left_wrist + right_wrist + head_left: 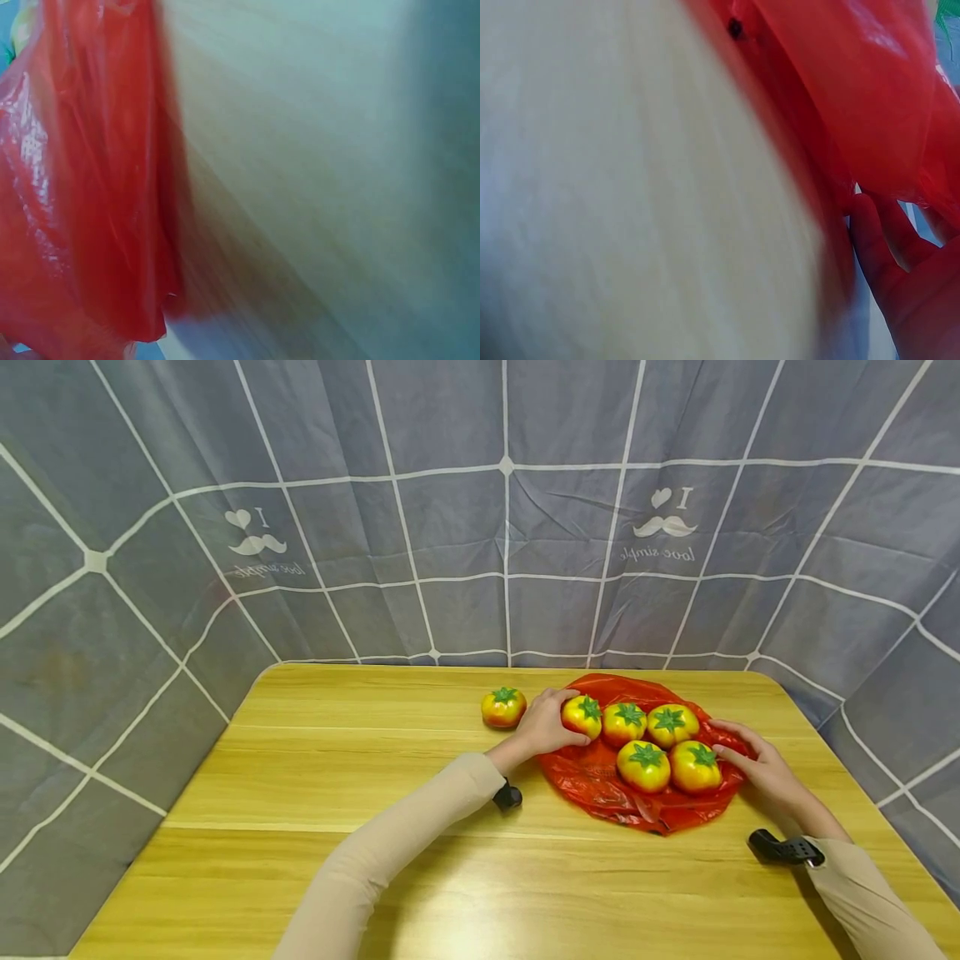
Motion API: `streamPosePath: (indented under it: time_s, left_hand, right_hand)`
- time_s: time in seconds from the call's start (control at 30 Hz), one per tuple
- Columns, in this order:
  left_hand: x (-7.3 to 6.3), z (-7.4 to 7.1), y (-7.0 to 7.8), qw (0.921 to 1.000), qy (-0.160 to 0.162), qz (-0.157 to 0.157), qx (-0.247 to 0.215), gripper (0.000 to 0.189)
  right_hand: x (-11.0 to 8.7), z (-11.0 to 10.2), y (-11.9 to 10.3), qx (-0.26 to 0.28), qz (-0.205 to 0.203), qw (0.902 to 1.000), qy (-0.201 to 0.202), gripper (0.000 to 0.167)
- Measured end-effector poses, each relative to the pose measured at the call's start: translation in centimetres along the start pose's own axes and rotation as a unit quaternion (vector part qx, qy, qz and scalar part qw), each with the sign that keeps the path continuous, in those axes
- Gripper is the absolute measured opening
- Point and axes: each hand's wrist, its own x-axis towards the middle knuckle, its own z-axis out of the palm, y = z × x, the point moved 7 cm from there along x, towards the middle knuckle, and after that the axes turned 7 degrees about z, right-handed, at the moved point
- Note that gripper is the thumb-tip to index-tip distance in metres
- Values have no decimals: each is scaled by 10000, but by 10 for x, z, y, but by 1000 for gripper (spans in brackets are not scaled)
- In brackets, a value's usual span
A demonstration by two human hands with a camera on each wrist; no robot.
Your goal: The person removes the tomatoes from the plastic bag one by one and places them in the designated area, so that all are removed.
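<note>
Several yellow-red tomatoes with green star-shaped tops lie together on a spread, crumpled red plastic bag (585, 781). My left hand (545, 724) holds the leftmost tomato (579, 720) on the bag, with thumb and fingers around its sides. At the bag's right edge rests my right hand (765, 770), its fingers parted and the thumb tip beside the front right tomato (695, 768). In the right wrist view, the fingers (877, 244) lie against the bag's edge. The left wrist view shows the bag (112, 172) hanging in folds; most of the left hand is hidden there.
Another tomato (503, 707) sits on the wooden table (315, 777), off the bag and just left of my left hand. A grey curtain (450, 543) with white lines stands behind the table and along its sides. Black bands are on both wrists.
</note>
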Motion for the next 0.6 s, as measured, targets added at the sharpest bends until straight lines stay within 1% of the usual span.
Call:
streamPosePath:
  time_s: [0.17, 0.33, 0.6]
  left_hand:
    - [-4, -5, 3, 9998, 105, -12, -143, 75]
    - [-10, -12, 6, 9989, 265, -25, -397, 75]
    - [-20, -23, 4, 9944, 581, -8, -879, 75]
  right_hand:
    - [1, 1, 0, -177, 8, 9998, 47, 42]
    - [1, 2, 0, -280, 11, 9996, 98, 43]
    - [0, 1, 0, 47, 39, 10000, 25, 42]
